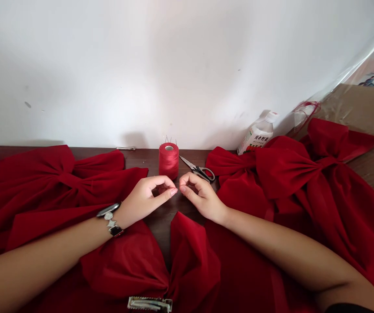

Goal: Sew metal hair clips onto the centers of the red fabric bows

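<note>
My left hand (146, 196) and right hand (200, 195) half-curled over counter (161, 221), fingertips pinched, facing each other near spool (169, 161); cannot tell whether they hold thread.

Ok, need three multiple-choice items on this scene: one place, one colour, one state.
1. Where does the red thread spool stand?
A) On the cardboard
B) On the dark wooden table
C) On a bow

2. What colour are the fabric bows?
A) Blue
B) White
C) Red

3. What state are the scissors in?
A) Gripped in a hand
B) Lying loose, held by neither hand
C) Stuck into the spool

1 B: it stands on the wood beyond the hands.
2 C: all the cloth shows red.
3 B: neither the left hand nor the right hand grips them.
</note>
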Motion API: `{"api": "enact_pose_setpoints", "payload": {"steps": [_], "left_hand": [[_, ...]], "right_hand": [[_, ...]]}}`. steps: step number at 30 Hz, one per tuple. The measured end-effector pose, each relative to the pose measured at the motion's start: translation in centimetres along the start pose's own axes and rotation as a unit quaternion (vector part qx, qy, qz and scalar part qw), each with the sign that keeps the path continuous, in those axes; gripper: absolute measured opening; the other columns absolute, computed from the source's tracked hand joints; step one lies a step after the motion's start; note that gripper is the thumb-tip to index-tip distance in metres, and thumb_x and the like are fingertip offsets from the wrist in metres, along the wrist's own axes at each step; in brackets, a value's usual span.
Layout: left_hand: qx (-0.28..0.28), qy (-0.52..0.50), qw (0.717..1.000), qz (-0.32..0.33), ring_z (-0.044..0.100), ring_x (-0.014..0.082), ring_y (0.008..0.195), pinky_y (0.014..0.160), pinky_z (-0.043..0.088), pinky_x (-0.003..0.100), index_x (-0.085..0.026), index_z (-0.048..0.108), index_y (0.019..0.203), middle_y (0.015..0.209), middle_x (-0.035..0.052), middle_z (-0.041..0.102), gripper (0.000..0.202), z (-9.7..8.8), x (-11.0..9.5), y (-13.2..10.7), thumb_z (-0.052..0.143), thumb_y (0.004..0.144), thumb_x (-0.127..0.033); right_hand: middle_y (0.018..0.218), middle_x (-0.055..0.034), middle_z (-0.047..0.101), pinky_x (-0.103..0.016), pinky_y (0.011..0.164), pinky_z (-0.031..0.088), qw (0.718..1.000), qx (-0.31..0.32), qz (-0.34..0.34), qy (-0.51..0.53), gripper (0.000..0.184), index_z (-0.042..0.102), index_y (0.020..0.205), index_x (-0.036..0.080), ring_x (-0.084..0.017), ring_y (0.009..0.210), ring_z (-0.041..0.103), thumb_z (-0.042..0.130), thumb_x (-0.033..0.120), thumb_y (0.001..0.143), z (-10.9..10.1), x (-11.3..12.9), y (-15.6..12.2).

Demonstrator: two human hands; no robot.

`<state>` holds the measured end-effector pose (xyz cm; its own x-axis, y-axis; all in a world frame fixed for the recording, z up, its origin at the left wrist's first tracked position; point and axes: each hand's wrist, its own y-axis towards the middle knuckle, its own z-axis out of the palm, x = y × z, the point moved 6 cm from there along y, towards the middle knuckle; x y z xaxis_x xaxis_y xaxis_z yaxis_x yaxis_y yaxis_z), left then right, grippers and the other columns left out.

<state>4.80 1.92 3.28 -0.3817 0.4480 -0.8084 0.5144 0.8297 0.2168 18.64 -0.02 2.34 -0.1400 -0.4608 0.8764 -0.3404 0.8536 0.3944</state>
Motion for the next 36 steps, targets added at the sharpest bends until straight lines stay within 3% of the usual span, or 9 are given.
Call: {"api": "enact_pose_setpoints", "payload": {"steps": [6,14,18,21,24,28,31,33,36], "left_hand": [[0.0,0.049,0.997,0.056,0.058,0.0135,0.063,0.062,0.045,0.022,-0.018,0.063,0.073,0.067,-0.0005,0.066,0.017,0.1,-0.9,-0.5,0.058,0.086,-0.028],[0.006,0.121,0.982,0.143,0.059,0.0113,0.059,0.06,0.043,0.021,-0.018,0.065,0.073,0.065,-0.0012,0.067,0.015,0.8,-1.7,-1.2,0.059,0.087,-0.022],[-0.002,0.105,0.987,0.125,0.059,0.0112,0.058,0.059,0.043,0.02,-0.018,0.064,0.073,0.065,-0.0013,0.067,0.016,0.5,-1.5,-1.0,0.059,0.087,-0.024],[-0.018,0.08,0.992,0.1,0.057,0.0113,0.057,0.058,0.044,0.02,-0.018,0.063,0.072,0.063,-0.0016,0.065,0.016,-0.1,-1.5,-0.9,0.059,0.086,-0.025],[-0.021,0.056,0.994,0.086,0.057,0.0118,0.058,0.057,0.044,0.02,-0.018,0.063,0.071,0.063,-0.0012,0.064,0.017,-0.3,-1.5,-0.7,0.059,0.085,-0.025],[-0.016,0.029,0.997,0.063,0.057,0.0119,0.058,0.058,0.045,0.02,-0.017,0.063,0.069,0.063,-0.0012,0.064,0.018,-0.3,-1.4,-0.5,0.059,0.085,-0.026],[-0.008,0.015,0.998,0.055,0.056,0.0119,0.059,0.059,0.045,0.021,-0.017,0.063,0.068,0.063,-0.0012,0.063,0.021,-0.3,-1.2,-0.4,0.058,0.085,-0.027],[0.001,0.009,0.999,0.053,0.057,0.012,0.06,0.059,0.045,0.021,-0.017,0.064,0.069,0.064,-0.001,0.064,0.02,-0.2,-1.1,-0.3,0.059,0.085,-0.027],[0.015,0.01,0.998,0.053,0.058,0.0121,0.061,0.061,0.046,0.021,-0.017,0.066,0.072,0.065,-0.0009,0.066,0.019,-0.1,-1.1,-0.3,0.059,0.086,-0.027]], "right_hand": [[0.076,0.0006,0.047,-0.025,0.064,0.037,0.998,-0.019,0.017,0.055,0.025,0.048,0.082,0.019,-0.012,0.067,0.043,0.052,0.041,0.093,-1.6,0.5,0.7],[0.07,0.0019,0.048,-0.024,0.057,0.036,0.986,-0.116,-0.005,0.122,0.024,0.048,0.083,0.021,-0.011,0.062,0.043,0.06,0.041,0.089,-6.4,2.0,2.2],[0.07,0.0016,0.05,-0.023,0.056,0.037,0.985,-0.142,0.003,0.097,0.027,0.051,0.082,0.021,-0.011,0.062,0.045,0.065,0.044,0.085,-7.7,1.9,2.5],[0.072,0.0005,0.054,-0.023,0.055,0.038,0.993,-0.096,0.025,0.066,0.028,0.055,0.083,0.02,-0.011,0.063,0.048,0.065,0.046,0.084,-7.2,1.6,2.7],[0.081,-0.003,0.062,-0.025,0.061,0.041,1.0,0.013,0.028,0.0,0.026,0.062,0.087,0.017,-0.012,0.071,0.054,0.065,0.042,0.085,-5.5,1.7,2.6],[0.096,-0.0059,0.067,-0.024,0.062,0.042,0.988,0.134,-0.005,-0.08,0.02,0.067,0.101,0.017,-0.013,0.075,0.058,0.065,0.031,0.087,-2.9,2.0,1.8],[0.101,-0.0063,0.067,-0.025,0.067,0.045,0.984,0.149,-0.032,-0.097,0.019,0.065,0.105,0.018,-0.013,0.077,0.058,0.063,0.027,0.088,-1.7,2.1,1.4],[0.095,-0.006,0.066,-0.026,0.073,0.046,0.984,0.144,-0.038,-0.101,0.014,0.065,0.097,0.017,-0.014,0.08,0.058,0.06,0.028,0.09,-1.4,2.1,1.3],[0.083,-0.0046,0.065,-0.027,0.075,0.045,0.985,0.141,-0.037,-0.093,0.02,0.063,0.082,0.016,-0.014,0.077,0.058,0.057,0.033,0.092,-1.2,1.8,1.4]]}}
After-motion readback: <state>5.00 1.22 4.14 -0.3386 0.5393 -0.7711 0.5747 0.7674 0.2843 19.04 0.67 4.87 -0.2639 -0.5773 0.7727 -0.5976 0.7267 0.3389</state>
